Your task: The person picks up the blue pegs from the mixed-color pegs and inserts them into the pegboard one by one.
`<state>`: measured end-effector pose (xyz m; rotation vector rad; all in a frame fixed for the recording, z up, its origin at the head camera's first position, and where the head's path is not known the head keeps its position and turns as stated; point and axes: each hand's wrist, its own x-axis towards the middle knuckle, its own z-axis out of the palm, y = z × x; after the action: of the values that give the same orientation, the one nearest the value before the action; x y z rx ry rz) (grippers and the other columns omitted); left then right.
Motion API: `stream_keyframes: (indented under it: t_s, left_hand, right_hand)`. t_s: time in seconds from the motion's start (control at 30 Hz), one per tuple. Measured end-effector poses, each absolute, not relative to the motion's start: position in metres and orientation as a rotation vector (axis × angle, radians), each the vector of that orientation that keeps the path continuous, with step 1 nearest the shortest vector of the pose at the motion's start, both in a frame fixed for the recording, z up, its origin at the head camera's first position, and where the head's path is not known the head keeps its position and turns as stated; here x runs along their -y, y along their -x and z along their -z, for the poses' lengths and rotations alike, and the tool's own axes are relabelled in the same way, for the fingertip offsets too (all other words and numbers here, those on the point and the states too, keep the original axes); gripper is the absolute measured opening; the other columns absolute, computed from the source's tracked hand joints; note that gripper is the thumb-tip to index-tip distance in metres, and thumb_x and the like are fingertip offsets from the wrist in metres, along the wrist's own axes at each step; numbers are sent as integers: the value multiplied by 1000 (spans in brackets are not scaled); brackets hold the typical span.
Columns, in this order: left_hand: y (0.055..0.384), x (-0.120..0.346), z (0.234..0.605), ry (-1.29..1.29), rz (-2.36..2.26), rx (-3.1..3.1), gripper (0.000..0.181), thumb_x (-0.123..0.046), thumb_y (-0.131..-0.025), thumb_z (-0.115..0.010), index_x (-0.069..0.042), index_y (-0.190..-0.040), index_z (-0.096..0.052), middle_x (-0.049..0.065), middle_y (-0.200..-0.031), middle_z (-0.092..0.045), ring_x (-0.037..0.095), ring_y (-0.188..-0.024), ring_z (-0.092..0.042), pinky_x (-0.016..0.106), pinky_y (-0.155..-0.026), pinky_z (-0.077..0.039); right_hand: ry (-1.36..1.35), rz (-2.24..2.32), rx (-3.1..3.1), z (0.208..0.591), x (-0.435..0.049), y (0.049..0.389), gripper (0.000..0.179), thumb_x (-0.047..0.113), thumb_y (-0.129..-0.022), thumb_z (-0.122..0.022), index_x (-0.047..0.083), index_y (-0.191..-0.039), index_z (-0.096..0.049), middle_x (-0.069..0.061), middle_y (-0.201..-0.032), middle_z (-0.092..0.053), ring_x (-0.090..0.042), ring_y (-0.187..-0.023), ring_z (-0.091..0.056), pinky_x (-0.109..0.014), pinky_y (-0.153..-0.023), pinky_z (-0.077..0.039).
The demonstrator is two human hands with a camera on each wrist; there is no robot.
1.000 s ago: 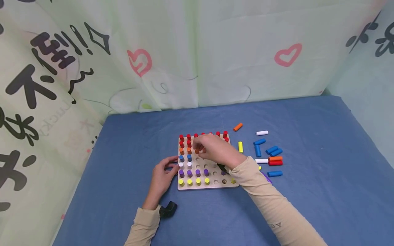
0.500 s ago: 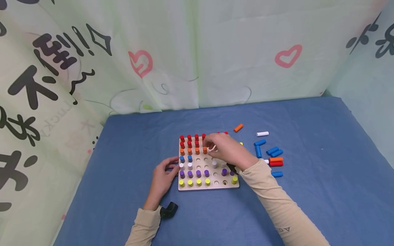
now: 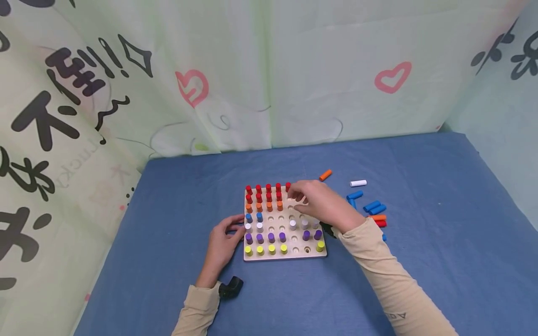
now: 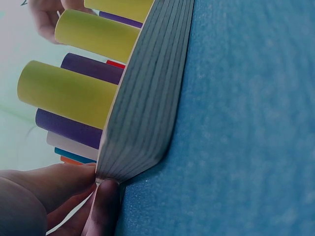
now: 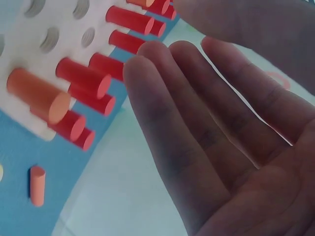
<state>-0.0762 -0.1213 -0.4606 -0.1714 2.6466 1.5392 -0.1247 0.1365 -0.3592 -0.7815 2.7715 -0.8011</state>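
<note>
A pale wooden pegboard [image 3: 269, 259] carries rows of red, orange, blue, white, purple and yellow pegs. My left hand [image 3: 224, 238] touches its left edge, fingertips [image 4: 106, 196] against the near corner beside a yellow peg [image 4: 66, 91]. My right hand [image 3: 321, 203] hovers over the back right part, thumb apart from the fingers and nothing between them. Its straight fingers [image 5: 157, 113] overlap the red pegs [image 5: 83, 77] in the right wrist view. Left of it stands an orange peg [image 3: 279, 206], fourth in its row; bare holes [image 3: 290, 207] lie beside it.
Right of the board lie loose blue pegs [image 3: 371, 206], a white peg [image 3: 358, 183], an orange peg [image 3: 325, 175] and a red peg [image 3: 381, 223], some partly behind the right forearm. A blue cloth [image 3: 189, 186] covers the table; a printed curtain [image 3: 315, 93] hangs behind.
My right hand has moved rightward across the board, away from the third and fourth orange pegs, uncovering them. My left hand has stayed at the left edge.
</note>
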Motion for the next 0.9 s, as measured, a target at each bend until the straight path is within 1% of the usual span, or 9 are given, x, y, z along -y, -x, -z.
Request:
stream_keyframes:
  t_s: [0.27, 0.47, 0.7, 0.9]
  left_hand:
    - [77, 122, 461, 174, -1544, -2651, 35, -16, -95, -67, -11, -130, -64, 7, -124, -66, 18, -98, -64, 32, -81, -57]
    - [77, 122, 461, 166, -1549, -2653, 35, -15, -94, -68, -11, -129, -65, 6, -124, -67, 18, -98, -64, 31, -79, -57]
    - [77, 123, 461, 169, -1545, -2654, 35, -15, -94, -68, -12, -129, -65, 6, -124, -67, 18, -98, -63, 26, -77, -55]
    - [77, 122, 462, 177, -1537, -2657, 35, -16, -95, -68, -12, -129, -65, 5, -125, -67, 18, -100, -63, 32, -81, -56]
  right_hand:
    - [738, 794, -2791, 357, -150, 126, 24, 1, -84, -77, 0, -106, -68, -11, -99, -69, -25, -88, -64, -39, -79, -55]
    - [705, 817, -2810, 360, -161, 126, 24, 0, -83, -76, 0, -105, -68, -12, -101, -70, -27, -93, -67, -43, -83, -56]
    - [709, 825, -2831, 363, -176, 125, 24, -3, -82, -75, -1, -106, -69, -14, -102, -71, -29, -93, -67, -45, -85, -55]
    - [668, 778, -2849, 363, -184, 124, 27, -1, -82, -77, -1, -107, -69, -13, -102, -71, -28, -93, -67, -45, -84, -56]
